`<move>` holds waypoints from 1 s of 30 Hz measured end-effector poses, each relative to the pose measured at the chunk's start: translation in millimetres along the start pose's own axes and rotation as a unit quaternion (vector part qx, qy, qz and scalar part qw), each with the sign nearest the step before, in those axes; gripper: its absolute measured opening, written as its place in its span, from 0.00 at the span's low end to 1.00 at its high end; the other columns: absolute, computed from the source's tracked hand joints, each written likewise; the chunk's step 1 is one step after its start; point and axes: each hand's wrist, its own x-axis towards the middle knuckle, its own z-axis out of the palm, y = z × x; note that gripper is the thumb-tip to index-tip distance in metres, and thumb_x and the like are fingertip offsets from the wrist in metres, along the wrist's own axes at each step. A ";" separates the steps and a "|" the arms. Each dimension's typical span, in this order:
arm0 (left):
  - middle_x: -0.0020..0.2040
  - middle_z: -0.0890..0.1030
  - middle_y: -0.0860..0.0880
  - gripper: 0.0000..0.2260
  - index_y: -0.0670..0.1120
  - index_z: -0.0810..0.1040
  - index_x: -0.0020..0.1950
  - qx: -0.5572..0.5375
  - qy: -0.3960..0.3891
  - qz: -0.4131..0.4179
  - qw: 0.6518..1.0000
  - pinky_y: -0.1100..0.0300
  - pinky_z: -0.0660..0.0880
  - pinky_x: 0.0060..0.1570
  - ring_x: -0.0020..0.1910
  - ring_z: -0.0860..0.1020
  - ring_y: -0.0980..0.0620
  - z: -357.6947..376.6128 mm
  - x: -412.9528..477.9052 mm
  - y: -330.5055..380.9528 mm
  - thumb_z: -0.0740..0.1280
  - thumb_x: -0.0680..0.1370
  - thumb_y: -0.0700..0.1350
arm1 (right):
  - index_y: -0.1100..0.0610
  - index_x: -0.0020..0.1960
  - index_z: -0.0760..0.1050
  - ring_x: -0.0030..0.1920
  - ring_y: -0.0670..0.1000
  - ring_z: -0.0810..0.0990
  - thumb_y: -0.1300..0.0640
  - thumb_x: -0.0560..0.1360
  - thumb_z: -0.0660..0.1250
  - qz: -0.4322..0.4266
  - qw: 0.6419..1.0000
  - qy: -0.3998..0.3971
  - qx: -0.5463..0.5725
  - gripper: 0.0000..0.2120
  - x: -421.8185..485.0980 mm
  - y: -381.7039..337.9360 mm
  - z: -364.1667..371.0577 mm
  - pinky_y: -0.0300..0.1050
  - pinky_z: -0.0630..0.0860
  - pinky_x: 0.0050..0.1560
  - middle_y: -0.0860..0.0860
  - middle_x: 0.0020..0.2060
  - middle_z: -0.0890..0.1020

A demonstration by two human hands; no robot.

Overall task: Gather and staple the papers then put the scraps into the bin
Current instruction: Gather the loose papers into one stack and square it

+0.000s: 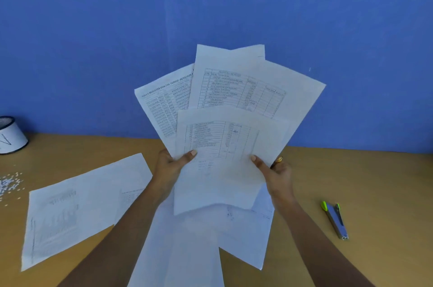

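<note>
I hold a fan of several printed papers [229, 108] up in front of the blue wall. My left hand [171, 169] grips their lower left edge, thumb on the front sheet. My right hand [276, 172], with a gold ring, grips the lower right edge. More loose sheets lie on the wooden table [375, 181]: one large sheet [77, 211] at the left, others [243, 235] under my arms. A grey stapler [336, 221] with green ends lies to the right of my right arm. Small white paper scraps [9, 184] are scattered at the far left edge.
A white cylindrical bin [11, 135] with a dark rim stands at the far left against the blue wall [210, 5]. The wall closes off the back of the table.
</note>
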 end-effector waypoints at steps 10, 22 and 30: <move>0.50 0.81 0.53 0.18 0.51 0.77 0.50 0.069 -0.026 -0.048 0.996 0.60 0.75 0.53 0.50 0.78 0.57 -8.3 -9.2 -14.8 0.72 0.68 0.32 | 0.50 0.47 0.79 0.43 0.40 0.84 0.65 0.68 0.73 0.036 0.998 -0.045 -0.035 0.13 -5.0 19.5 -6.0 0.31 0.78 0.39 0.41 0.40 0.85; 0.47 0.81 0.57 0.16 0.49 0.77 0.52 0.071 -0.019 -0.038 0.997 0.73 0.76 0.41 0.45 0.80 0.61 -7.5 -4.2 -17.5 0.72 0.69 0.33 | 0.52 0.47 0.79 0.42 0.40 0.84 0.66 0.67 0.73 0.035 0.998 -0.037 -0.038 0.13 -1.9 23.5 -3.8 0.32 0.79 0.39 0.41 0.38 0.86; 0.38 0.83 0.63 0.17 0.54 0.78 0.47 0.074 -0.011 -0.073 0.994 0.70 0.74 0.43 0.43 0.80 0.65 -14.0 -13.9 -38.6 0.73 0.68 0.33 | 0.52 0.52 0.77 0.44 0.39 0.81 0.64 0.71 0.71 0.082 0.993 -0.059 -0.052 0.13 -10.3 39.6 -5.7 0.28 0.77 0.37 0.43 0.45 0.82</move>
